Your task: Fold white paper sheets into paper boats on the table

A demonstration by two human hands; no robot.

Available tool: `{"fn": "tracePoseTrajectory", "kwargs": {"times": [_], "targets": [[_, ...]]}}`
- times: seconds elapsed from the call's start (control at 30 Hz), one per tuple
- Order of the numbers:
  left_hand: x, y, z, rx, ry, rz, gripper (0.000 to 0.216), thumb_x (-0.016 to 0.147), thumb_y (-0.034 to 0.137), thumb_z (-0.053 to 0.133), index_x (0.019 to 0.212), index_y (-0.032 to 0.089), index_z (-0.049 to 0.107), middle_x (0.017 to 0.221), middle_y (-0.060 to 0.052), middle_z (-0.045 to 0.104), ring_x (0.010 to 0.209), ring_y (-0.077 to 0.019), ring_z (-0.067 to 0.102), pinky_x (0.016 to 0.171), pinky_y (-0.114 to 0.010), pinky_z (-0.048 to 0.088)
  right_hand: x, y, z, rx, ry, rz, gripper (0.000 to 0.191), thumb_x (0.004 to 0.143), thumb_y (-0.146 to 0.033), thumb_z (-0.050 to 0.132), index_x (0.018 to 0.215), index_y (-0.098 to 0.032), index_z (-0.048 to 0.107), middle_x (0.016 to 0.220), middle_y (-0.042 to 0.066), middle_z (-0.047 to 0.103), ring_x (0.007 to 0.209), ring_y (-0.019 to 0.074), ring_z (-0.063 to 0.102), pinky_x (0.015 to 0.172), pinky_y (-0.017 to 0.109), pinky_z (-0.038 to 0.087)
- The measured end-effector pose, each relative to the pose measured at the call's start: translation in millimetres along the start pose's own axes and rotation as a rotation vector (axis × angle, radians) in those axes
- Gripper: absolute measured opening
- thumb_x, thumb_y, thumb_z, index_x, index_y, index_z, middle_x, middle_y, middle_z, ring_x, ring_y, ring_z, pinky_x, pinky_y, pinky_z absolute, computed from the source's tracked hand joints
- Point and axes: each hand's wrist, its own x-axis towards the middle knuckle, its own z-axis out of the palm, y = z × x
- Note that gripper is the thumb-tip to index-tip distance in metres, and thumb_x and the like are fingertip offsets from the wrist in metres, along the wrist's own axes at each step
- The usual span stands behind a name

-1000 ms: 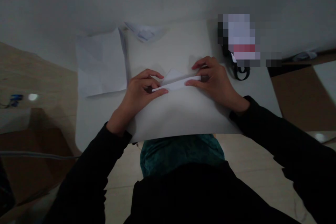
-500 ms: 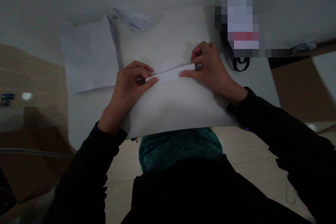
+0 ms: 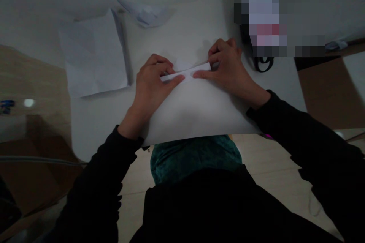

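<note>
Between my hands is a folded piece of white paper [image 3: 188, 73], a narrow strip at the front with a pointed part standing up behind it. My left hand [image 3: 154, 83] pinches its left part, the thumb on the near face and the fingers behind. At the other end my right hand [image 3: 226, 64] grips the paper the same way, thumb toward the middle. The two thumb tips lie close together. Both hands are above a white table [image 3: 182, 110]; whether the paper rests on it I cannot tell.
A stack of white paper sheets [image 3: 94, 57] lies at the table's left. Near the back edge sits a folded paper boat [image 3: 148, 15]. At the back right are a blurred-out object and a black strap [image 3: 264, 64]. Cardboard boxes [image 3: 330, 91] flank the table.
My left hand has slid right along the paper, bringing its thumb closer to my right thumb. The strip looks narrower. My right hand keeps its hold, and the whole view has shifted slightly.
</note>
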Motion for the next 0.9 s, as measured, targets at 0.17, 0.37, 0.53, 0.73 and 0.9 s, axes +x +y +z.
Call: {"fn": "tracePoseTrajectory", "kwargs": {"times": [0.17, 0.37, 0.53, 0.73, 0.9], "targets": [[-0.2, -0.6, 0.7, -0.001, -0.01, -0.023, 0.019, 0.081, 0.043, 0.079, 0.085, 0.028, 0.068, 0.103, -0.004, 0.067, 0.093, -0.0223, 0.063, 0.075, -0.038, 0.055, -0.8, -1.3, 0.3, -0.001, 0.008, 0.012, 0.043, 0.074, -0.066, 0.081, 0.076, -0.027, 0.063, 0.105, 0.012, 0.064, 0.109, 0.036, 0.051, 0.092, 0.064, 0.048], [2.7, 12.6, 2.3, 0.063, -0.007, -0.119, 0.025, 0.074, 0.045, 0.085, 0.08, 0.027, 0.069, 0.105, -0.005, 0.065, 0.09, -0.0233, 0.062, 0.07, -0.038, 0.051, 0.0, 0.1, -3.0, -0.01, -0.058, 0.028, 0.036, 0.082, -0.063, 0.075, 0.091, -0.028, 0.071, 0.106, 0.013, 0.062, 0.113, 0.0388, 0.05, 0.092, 0.064, 0.046], [6.2, 13.7, 0.9, 0.073, -0.014, -0.109, 0.027, 0.071, 0.047, 0.088, 0.078, 0.028, 0.07, 0.104, -0.004, 0.066, 0.083, -0.0207, 0.062, 0.067, -0.037, 0.05, -1.8, -7.3, -3.7, -0.01, -0.028, 0.038, 0.036, 0.084, -0.06, 0.074, 0.1, -0.027, 0.069, 0.112, 0.013, 0.059, 0.116, 0.0392, 0.048, 0.094, 0.065, 0.045], [10.9, 20.8, -2.5, 0.129, -0.065, -0.135, 0.033, 0.071, 0.051, 0.088, 0.076, 0.024, 0.069, 0.105, -0.004, 0.067, 0.08, -0.0178, 0.062, 0.067, -0.033, 0.049, -15.0, -42.1, -17.7, -0.101, -0.051, -0.115, 0.024, 0.098, -0.044, 0.06, 0.113, -0.028, 0.068, 0.132, 0.01, 0.055, 0.127, 0.0375, 0.047, 0.103, 0.063, 0.04], [13.8, 34.6, -5.1, 0.262, -0.116, -0.234, 0.039, 0.073, 0.055, 0.086, 0.078, 0.02, 0.07, 0.109, -0.005, 0.066, 0.071, -0.0138, 0.058, 0.067, -0.034, 0.047, -25.2, -51.4, -18.1, -0.143, -0.124, -0.263, 0.028, 0.1, -0.042, 0.057, 0.122, -0.029, 0.068, 0.133, 0.008, 0.056, 0.129, 0.0394, 0.046, 0.104, 0.066, 0.036]]}}
